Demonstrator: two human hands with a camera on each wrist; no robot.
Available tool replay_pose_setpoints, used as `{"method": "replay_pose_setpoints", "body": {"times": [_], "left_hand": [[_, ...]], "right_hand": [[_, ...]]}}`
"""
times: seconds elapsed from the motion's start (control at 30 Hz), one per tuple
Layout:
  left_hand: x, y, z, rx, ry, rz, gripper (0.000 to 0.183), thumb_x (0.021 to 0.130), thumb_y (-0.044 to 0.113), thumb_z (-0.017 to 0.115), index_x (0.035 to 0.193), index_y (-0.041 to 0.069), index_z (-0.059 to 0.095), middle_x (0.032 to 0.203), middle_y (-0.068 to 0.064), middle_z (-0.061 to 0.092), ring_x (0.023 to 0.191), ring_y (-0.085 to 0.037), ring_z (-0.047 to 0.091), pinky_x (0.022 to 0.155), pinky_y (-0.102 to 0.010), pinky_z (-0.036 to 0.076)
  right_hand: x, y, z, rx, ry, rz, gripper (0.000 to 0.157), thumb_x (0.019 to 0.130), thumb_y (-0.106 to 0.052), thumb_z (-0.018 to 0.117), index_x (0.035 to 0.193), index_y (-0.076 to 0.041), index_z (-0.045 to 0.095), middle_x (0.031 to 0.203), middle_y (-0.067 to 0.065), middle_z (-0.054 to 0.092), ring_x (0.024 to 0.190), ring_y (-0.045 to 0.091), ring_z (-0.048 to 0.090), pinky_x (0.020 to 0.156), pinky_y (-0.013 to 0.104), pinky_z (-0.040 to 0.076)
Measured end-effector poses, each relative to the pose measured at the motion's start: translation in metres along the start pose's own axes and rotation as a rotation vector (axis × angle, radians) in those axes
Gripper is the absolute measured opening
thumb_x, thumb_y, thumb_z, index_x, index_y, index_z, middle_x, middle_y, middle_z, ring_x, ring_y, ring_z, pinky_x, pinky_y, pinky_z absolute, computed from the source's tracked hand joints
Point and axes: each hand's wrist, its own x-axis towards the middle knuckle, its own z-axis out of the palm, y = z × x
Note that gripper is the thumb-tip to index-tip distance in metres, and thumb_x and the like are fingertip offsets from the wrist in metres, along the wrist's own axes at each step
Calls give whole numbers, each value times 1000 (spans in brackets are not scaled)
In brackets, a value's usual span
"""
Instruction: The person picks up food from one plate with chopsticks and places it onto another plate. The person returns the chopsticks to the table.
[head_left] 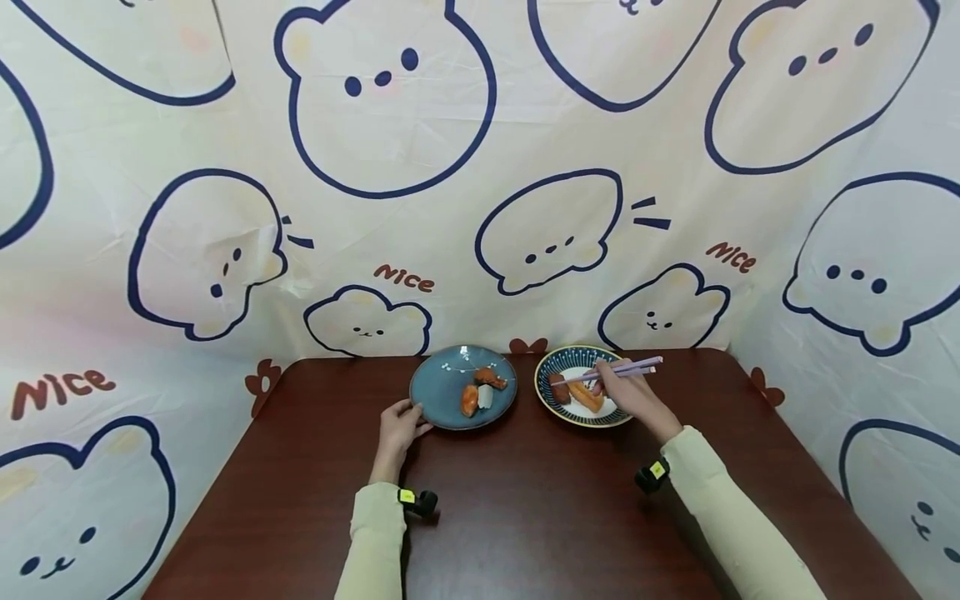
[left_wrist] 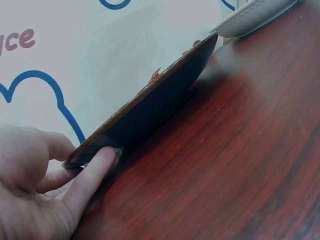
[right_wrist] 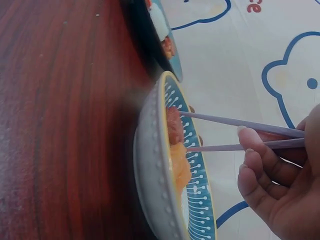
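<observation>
Blue plate (head_left: 442,392) cut off by right-wrist view's top, patterned bowl (right_wrist: 155,170) by its bottom

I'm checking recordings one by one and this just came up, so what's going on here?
At a brown table, a person's left-hand grip pinches the edge of a blue plate, which holds three food pieces. Their right-hand grip holds purple chopsticks, the tips down inside a patterned bowl at a brown piece beside a yellow one. Both pieces lie in the bowl; I can't tell whether the chopsticks have the brown one firmly.
</observation>
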Motion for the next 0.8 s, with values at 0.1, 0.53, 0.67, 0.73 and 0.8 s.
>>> {"method": "replay_pose_setpoints", "body": {"times": [0.1, 0.53, 0.67, 0.73, 0.8], "left_hand": [[0, 0, 0, 3, -5, 2, 45, 107, 9, 52, 146, -12, 45, 128, -32, 57, 88, -16, 69, 76, -27, 64], [-1, -2, -1, 4, 7, -13, 44, 106, 9, 52, 145, -11, 46, 126, -30, 59, 88, -15, 70, 75, -26, 64], [0, -1, -1, -1, 5, -5, 44, 106, 9, 53, 145, -10, 47, 125, -30, 59, 87, -15, 70, 75, -26, 64], [0, -2, -2, -2, 8, -4, 44, 106, 9, 52, 145, -10, 47, 126, -30, 59, 88, -15, 70, 75, -25, 64], [-1, -3, -3, 0, 10, -3, 44, 106, 10, 52, 145, -11, 46, 126, -30, 59, 90, -16, 70, 75, -26, 64]], "right_hand": [[0, -2, -3, -29, 12, 8, 55, 109, -31, 35, 95, 5, 74, 79, 25, 69, 50, 9, 38, 43, 20, 26], [3, 6, -2, -54, -18, 27, 56, 109, -31, 33, 99, 8, 73, 79, 22, 70, 54, 12, 46, 46, 20, 34], [5, 10, -4, -14, -94, -24, 57, 112, -31, 33, 104, 12, 70, 82, 22, 69, 68, 24, 57, 57, 22, 47], [4, 10, -4, 6, -145, -60, 57, 112, -32, 35, 104, 13, 69, 84, 23, 67, 73, 33, 58, 60, 25, 49], [2, 9, -1, 11, -182, -100, 55, 112, -32, 38, 103, 12, 70, 84, 25, 66, 76, 39, 57, 59, 26, 49]]}}
